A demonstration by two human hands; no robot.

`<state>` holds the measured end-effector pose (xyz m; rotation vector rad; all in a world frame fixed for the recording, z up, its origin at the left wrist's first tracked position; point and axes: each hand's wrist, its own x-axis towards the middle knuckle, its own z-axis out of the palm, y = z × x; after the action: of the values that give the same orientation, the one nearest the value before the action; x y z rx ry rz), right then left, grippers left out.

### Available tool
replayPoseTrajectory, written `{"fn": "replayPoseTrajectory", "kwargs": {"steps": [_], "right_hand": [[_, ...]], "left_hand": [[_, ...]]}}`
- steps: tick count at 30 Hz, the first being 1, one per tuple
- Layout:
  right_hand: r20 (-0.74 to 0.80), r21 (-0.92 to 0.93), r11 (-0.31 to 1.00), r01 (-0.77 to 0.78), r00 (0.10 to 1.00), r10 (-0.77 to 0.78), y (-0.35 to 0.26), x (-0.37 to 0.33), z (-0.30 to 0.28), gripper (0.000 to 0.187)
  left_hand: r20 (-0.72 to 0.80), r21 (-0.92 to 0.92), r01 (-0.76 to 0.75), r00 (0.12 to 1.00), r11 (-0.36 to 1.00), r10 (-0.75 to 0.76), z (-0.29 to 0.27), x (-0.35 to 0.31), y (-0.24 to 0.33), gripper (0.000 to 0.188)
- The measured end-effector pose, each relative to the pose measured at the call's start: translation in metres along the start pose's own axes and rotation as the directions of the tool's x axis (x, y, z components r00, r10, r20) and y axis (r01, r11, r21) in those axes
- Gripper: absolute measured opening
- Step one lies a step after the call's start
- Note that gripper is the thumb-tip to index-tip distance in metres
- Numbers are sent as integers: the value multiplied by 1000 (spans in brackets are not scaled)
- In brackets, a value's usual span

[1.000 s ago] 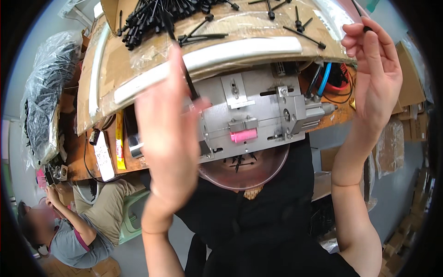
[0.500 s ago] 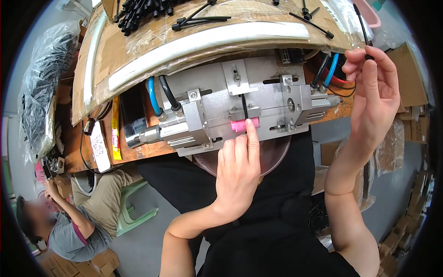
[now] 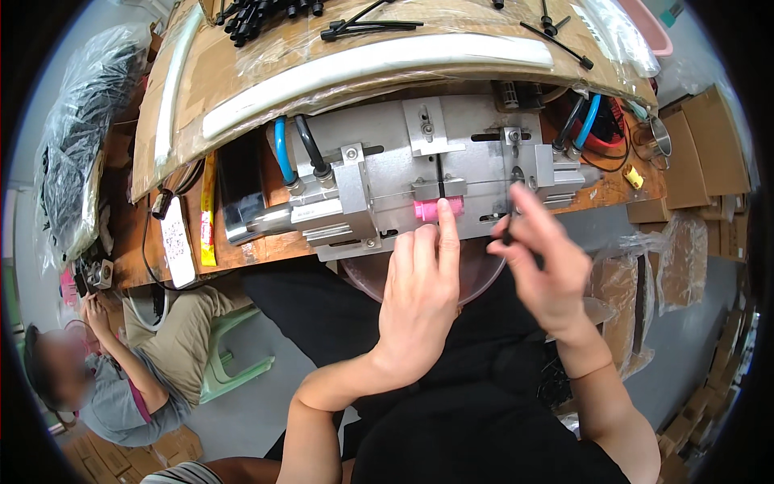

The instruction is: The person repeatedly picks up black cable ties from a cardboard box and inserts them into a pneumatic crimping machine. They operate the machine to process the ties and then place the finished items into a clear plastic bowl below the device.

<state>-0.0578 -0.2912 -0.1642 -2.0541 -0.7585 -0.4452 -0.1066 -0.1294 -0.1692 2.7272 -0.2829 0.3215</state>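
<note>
A metal fixture [image 3: 322,121] with a pneumatic cylinder at each side lies before me. In its middle a thin black rod [image 3: 440,171] runs through a small metal block to a pink block [image 3: 427,211]. The index finger of my left hand [image 3: 419,310] is stretched out with its tip on the pink block's top; the other fingers bend loosely and grip nothing. To the right, my right hand [image 3: 548,270] is closed in a pinch, blurred by motion. Between its fingertips is a black rod [image 3: 508,234], smeared and partly hidden.
Black plastic rods with thick ends [image 3: 274,14] lie on the cardboard [image 3: 266,60] above the fixture. Blue hoses [image 3: 282,149] rise beside the cylinders. A round bowl [image 3: 355,273] sits under the fixture's front edge. A co-worker [image 3: 129,387] sits at lower left.
My right hand has come down and left from the upper right to beside the fixture, with the black rod in its fingers. My left index finger stays on the pink block.
</note>
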Motion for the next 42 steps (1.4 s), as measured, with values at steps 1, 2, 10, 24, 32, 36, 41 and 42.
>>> {"fn": "replayPoseTrajectory", "kwargs": {"steps": [1, 2, 10, 24, 32, 36, 41, 42], "right_hand": [[25, -20, 999, 47, 999, -46, 2, -6, 9, 61], [52, -14, 998, 59, 997, -58, 3, -11, 15, 66], [201, -13, 1000, 19, 979, -16, 6, -14, 38, 67], [225, -77, 994, -77, 970, 92, -14, -6, 29, 72], [4, 111, 973, -203, 979, 204, -14, -36, 15, 27], [87, 99, 979, -176, 982, 167, -25, -48, 24, 15], [142, 130, 985, -115, 985, 97, -33, -58, 33, 15], [137, 133, 985, -108, 987, 89, -33, -58, 33, 15]], "left_hand": [[-35, -32, 25, 999, 999, -26, -4, -2, 0, 72], [-68, -67, 45, 996, 997, -49, -9, -6, 1, 73], [-95, -107, 133, 985, 985, -144, -17, -31, -4, 69], [-118, -165, 137, 980, 977, -158, -15, -42, -5, 69], [-377, -814, -282, 921, 508, -93, -50, -56, 12, 27], [-692, -716, -697, 717, 46, 81, -63, -78, 21, 20], [-742, -560, -824, 547, -89, -389, -78, -88, 74, 23], [-723, -557, -822, 551, -121, -417, -79, -89, 77, 22]]}}
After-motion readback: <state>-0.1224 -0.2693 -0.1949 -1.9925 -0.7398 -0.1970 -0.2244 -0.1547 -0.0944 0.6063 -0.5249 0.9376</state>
